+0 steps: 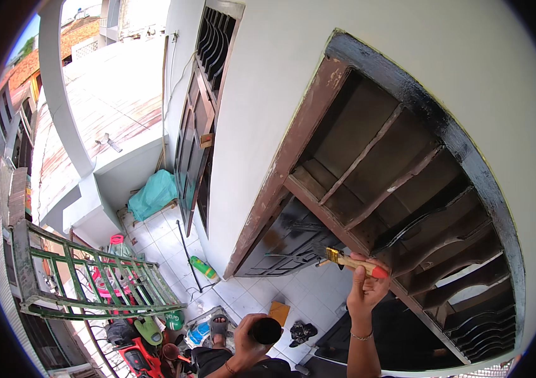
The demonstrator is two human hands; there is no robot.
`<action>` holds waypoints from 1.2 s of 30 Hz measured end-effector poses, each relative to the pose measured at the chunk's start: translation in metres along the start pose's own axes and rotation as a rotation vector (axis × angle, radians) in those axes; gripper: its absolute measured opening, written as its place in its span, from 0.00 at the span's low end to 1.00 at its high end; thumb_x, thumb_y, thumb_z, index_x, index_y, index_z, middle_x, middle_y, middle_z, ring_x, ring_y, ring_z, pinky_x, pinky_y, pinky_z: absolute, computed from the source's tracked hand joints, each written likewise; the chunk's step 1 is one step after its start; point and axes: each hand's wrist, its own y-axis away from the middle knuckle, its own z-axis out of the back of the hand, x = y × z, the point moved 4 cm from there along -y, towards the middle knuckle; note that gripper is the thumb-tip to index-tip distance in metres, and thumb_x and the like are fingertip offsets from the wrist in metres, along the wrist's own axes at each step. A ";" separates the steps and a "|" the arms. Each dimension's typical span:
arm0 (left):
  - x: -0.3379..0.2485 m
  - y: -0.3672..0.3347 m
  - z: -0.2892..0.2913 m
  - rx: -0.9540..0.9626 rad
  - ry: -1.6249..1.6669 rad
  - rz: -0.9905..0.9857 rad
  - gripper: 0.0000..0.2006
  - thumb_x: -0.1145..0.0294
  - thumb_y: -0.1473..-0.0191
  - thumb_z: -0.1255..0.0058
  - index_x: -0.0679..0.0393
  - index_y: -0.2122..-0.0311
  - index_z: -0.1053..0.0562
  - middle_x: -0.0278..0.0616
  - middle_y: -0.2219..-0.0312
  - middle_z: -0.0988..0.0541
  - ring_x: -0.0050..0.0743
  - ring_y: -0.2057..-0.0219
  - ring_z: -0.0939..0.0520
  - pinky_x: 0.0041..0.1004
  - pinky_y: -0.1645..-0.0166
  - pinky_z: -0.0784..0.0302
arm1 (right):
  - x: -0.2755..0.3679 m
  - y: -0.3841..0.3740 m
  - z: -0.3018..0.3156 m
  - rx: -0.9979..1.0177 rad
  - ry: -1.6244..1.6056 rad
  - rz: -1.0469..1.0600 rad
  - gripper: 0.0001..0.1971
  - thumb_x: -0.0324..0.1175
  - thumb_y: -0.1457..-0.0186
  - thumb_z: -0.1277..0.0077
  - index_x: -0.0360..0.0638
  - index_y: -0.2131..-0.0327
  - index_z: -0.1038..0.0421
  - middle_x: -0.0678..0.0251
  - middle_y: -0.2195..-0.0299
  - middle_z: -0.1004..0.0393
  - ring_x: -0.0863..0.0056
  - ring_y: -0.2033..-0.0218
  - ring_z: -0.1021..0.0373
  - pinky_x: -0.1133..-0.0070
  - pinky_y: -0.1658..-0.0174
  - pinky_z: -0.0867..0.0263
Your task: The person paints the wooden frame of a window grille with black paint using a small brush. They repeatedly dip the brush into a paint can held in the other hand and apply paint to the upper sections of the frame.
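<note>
by the doorframe, right hand holds a paintbrush.

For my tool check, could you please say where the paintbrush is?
In the head view, the paintbrush is right of centre, in the right hand, near the brown crossbar.

Container left of brush, seemingly lower

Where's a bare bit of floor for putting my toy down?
Bare tiles show between the teal cover and the black pole, and more between the green bottle and the orange card. It's crowded around the green frame, where a red machine and green shoe sit close together.
</note>
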 end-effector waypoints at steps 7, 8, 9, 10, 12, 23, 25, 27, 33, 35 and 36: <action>-0.023 -0.011 0.003 0.093 -0.103 0.031 0.25 0.66 0.59 0.21 0.61 0.57 0.23 0.46 0.63 0.17 0.40 0.62 0.14 0.33 0.55 0.17 | -0.032 0.180 0.055 -0.875 -0.613 -1.023 0.18 0.36 0.31 0.46 0.38 0.46 0.39 0.53 0.49 0.25 0.64 0.47 0.25 0.72 0.43 0.23; -0.029 -0.016 -0.003 0.110 -0.101 0.018 0.25 0.65 0.59 0.21 0.61 0.57 0.23 0.46 0.63 0.17 0.39 0.62 0.14 0.33 0.55 0.17 | -0.042 0.202 0.067 -0.923 -0.723 -1.059 0.17 0.33 0.32 0.45 0.40 0.45 0.37 0.54 0.48 0.26 0.66 0.46 0.26 0.72 0.40 0.25; -0.032 -0.020 -0.010 0.129 -0.096 0.015 0.26 0.65 0.59 0.21 0.62 0.57 0.23 0.46 0.63 0.17 0.39 0.63 0.14 0.33 0.55 0.17 | -0.038 0.207 0.079 -0.921 -0.716 -1.020 0.17 0.33 0.32 0.45 0.40 0.45 0.36 0.55 0.48 0.26 0.67 0.46 0.26 0.72 0.40 0.25; -0.037 -0.025 -0.018 0.151 -0.112 0.004 0.26 0.65 0.59 0.21 0.62 0.57 0.23 0.45 0.63 0.17 0.38 0.62 0.13 0.32 0.55 0.17 | -0.034 0.212 0.088 -0.920 -0.709 -0.983 0.16 0.32 0.32 0.45 0.40 0.46 0.36 0.56 0.47 0.27 0.67 0.45 0.26 0.73 0.41 0.25; -0.047 -0.029 -0.029 0.169 -0.068 -0.017 0.25 0.65 0.57 0.21 0.62 0.57 0.23 0.44 0.63 0.16 0.35 0.62 0.13 0.31 0.55 0.17 | -0.016 0.207 0.097 -0.911 -0.664 -0.899 0.14 0.29 0.32 0.45 0.40 0.47 0.34 0.57 0.48 0.27 0.67 0.45 0.26 0.72 0.41 0.24; -0.079 -0.059 -0.056 0.164 0.014 -0.135 0.27 0.64 0.56 0.22 0.60 0.53 0.25 0.46 0.63 0.16 0.40 0.62 0.13 0.35 0.54 0.17 | 0.023 0.126 0.101 -0.864 -0.611 -0.476 0.16 0.29 0.34 0.41 0.41 0.48 0.34 0.62 0.51 0.27 0.69 0.49 0.24 0.73 0.44 0.22; -0.074 -0.065 -0.051 0.182 -0.026 -0.142 0.27 0.64 0.56 0.22 0.60 0.53 0.25 0.46 0.63 0.16 0.41 0.62 0.13 0.35 0.55 0.17 | 0.027 0.092 0.086 -0.797 -0.510 -0.351 0.13 0.28 0.34 0.43 0.39 0.49 0.32 0.64 0.55 0.26 0.74 0.54 0.23 0.74 0.48 0.19; -0.075 -0.066 -0.040 0.169 -0.087 -0.168 0.27 0.64 0.56 0.22 0.60 0.54 0.25 0.46 0.63 0.16 0.41 0.62 0.13 0.35 0.55 0.17 | 0.027 0.057 0.066 -0.754 -0.438 -0.265 0.11 0.29 0.33 0.44 0.37 0.51 0.31 0.63 0.59 0.23 0.74 0.59 0.21 0.74 0.53 0.17; -0.073 -0.074 -0.015 0.069 -0.045 -0.166 0.26 0.66 0.57 0.22 0.60 0.55 0.24 0.46 0.64 0.17 0.42 0.63 0.14 0.34 0.56 0.18 | 0.042 -0.077 0.009 -0.558 -0.398 -0.062 0.14 0.31 0.31 0.47 0.29 0.49 0.30 0.46 0.58 0.18 0.60 0.59 0.17 0.70 0.58 0.16; -0.076 -0.078 -0.007 0.018 -0.048 -0.181 0.24 0.69 0.56 0.23 0.61 0.56 0.24 0.44 0.65 0.17 0.37 0.64 0.15 0.32 0.56 0.19 | 0.031 -0.105 -0.006 -0.518 -0.312 0.073 0.15 0.31 0.31 0.47 0.28 0.48 0.29 0.48 0.58 0.18 0.61 0.59 0.17 0.72 0.58 0.16; -0.079 -0.079 -0.002 -0.006 -0.063 -0.209 0.22 0.71 0.55 0.24 0.62 0.56 0.24 0.42 0.65 0.17 0.32 0.65 0.16 0.30 0.57 0.19 | 0.029 -0.118 -0.008 -0.509 -0.101 0.169 0.15 0.29 0.32 0.46 0.28 0.48 0.28 0.48 0.58 0.18 0.60 0.59 0.17 0.72 0.58 0.16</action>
